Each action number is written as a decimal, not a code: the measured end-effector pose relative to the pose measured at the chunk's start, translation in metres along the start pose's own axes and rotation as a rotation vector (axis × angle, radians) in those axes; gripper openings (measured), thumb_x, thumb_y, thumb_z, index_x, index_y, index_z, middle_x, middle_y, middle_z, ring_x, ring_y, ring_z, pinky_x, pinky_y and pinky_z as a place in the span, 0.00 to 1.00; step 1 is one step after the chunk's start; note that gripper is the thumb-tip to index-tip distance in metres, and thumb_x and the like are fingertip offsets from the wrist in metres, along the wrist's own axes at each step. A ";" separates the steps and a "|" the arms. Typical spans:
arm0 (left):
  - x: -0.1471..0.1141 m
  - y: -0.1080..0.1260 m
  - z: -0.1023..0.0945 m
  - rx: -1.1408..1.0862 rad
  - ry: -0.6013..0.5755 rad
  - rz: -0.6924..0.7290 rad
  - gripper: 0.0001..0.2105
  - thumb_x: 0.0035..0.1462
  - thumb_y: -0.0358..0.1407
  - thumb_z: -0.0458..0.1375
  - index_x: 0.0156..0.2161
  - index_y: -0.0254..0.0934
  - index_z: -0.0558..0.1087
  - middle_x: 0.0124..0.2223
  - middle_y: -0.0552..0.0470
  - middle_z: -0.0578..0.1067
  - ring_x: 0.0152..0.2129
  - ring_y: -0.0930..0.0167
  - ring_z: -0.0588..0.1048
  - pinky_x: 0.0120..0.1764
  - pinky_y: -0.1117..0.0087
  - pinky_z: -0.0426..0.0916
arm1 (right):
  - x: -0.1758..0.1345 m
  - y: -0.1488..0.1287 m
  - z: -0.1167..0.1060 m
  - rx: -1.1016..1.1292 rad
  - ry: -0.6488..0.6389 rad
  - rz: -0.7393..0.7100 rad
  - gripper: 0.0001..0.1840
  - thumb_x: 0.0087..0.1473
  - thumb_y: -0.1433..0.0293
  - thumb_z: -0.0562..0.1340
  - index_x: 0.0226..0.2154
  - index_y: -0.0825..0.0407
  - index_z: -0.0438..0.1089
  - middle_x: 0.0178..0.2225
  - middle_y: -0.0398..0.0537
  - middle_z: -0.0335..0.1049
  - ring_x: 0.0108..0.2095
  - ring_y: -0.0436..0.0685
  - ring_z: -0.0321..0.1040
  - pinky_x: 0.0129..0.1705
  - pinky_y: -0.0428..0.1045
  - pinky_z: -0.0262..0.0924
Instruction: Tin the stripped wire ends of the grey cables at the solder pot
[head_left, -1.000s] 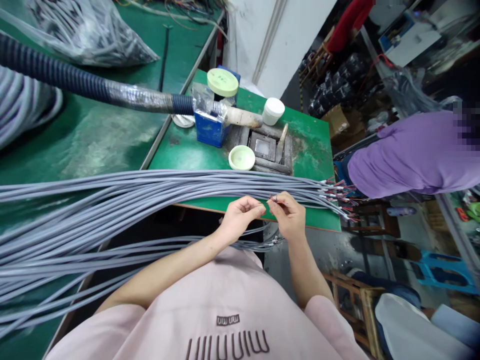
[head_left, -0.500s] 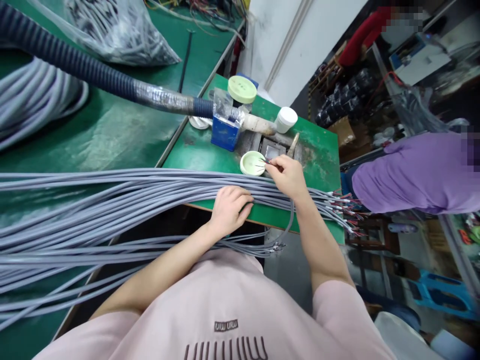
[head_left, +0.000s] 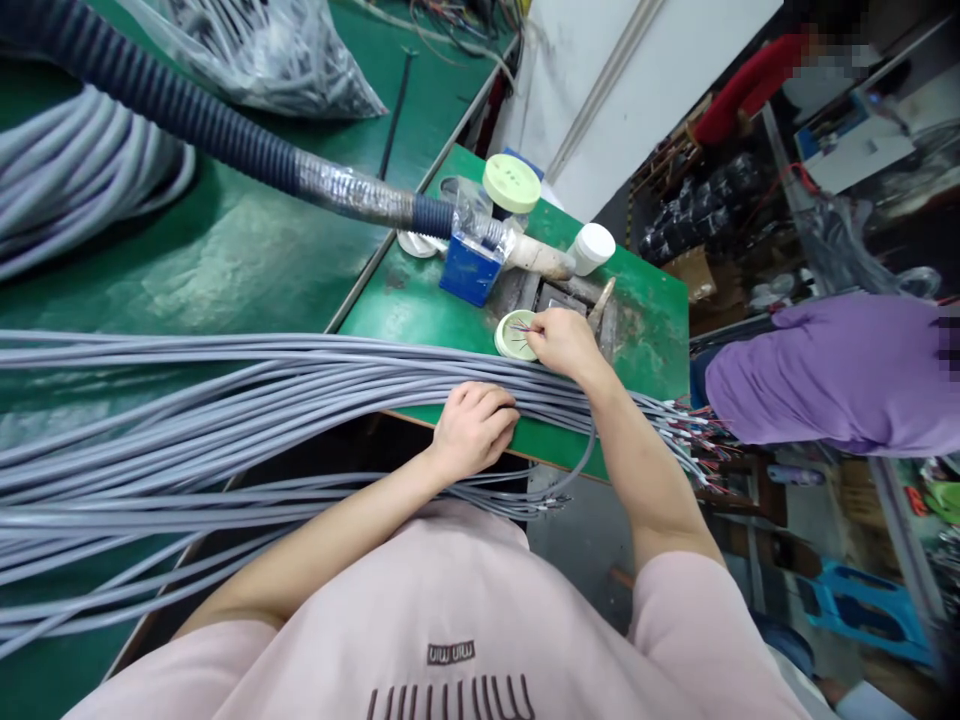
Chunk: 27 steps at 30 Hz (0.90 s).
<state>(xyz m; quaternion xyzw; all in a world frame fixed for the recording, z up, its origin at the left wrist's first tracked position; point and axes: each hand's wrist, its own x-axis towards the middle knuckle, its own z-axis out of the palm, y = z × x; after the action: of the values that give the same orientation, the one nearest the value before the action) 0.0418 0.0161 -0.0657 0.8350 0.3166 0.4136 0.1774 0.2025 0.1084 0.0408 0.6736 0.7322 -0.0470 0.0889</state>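
A long bundle of grey cables [head_left: 337,375] runs across the bench from the left, and bare coloured wire ends [head_left: 697,435] fan out at its right end. My left hand [head_left: 478,425] lies on the front edge of the bundle, fingers curled together; whatever is under the fingertips is hidden. In my right hand [head_left: 564,340] is a cable end, pinched between thumb and fingers, its thin coloured wires [head_left: 523,328] spread over a pale green dish [head_left: 504,345]. That cable [head_left: 589,450] loops down below my right wrist towards a lower group of cables [head_left: 517,495].
A ribbed hose [head_left: 225,130] with a taped nozzle passes over a blue box [head_left: 470,270]. Behind stand a green-lidded jar [head_left: 512,185] and a white tub [head_left: 595,245]. A brown-tipped stick [head_left: 602,303] is near the dish. Someone in a purple shirt [head_left: 825,380] is at the right.
My right hand has tilted, and the wire ends now reach further over the dish. My left hand's fingers have drawn closer together. The whole view has shifted slightly.
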 end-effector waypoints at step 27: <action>-0.001 -0.001 0.001 0.013 0.001 0.015 0.09 0.58 0.31 0.53 0.41 0.42 0.74 0.44 0.48 0.78 0.46 0.64 0.72 0.49 0.59 0.58 | 0.035 0.082 0.002 -0.060 0.070 0.237 0.13 0.49 0.72 0.58 0.34 0.57 0.77 0.37 0.60 0.77 0.40 0.65 0.72 0.41 0.53 0.61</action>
<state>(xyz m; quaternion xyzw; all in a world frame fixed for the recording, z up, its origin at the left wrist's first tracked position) 0.0421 0.0162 -0.0674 0.8382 0.3132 0.4134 0.1687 0.2811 0.1497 0.0359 0.7538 0.6511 0.0095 0.0883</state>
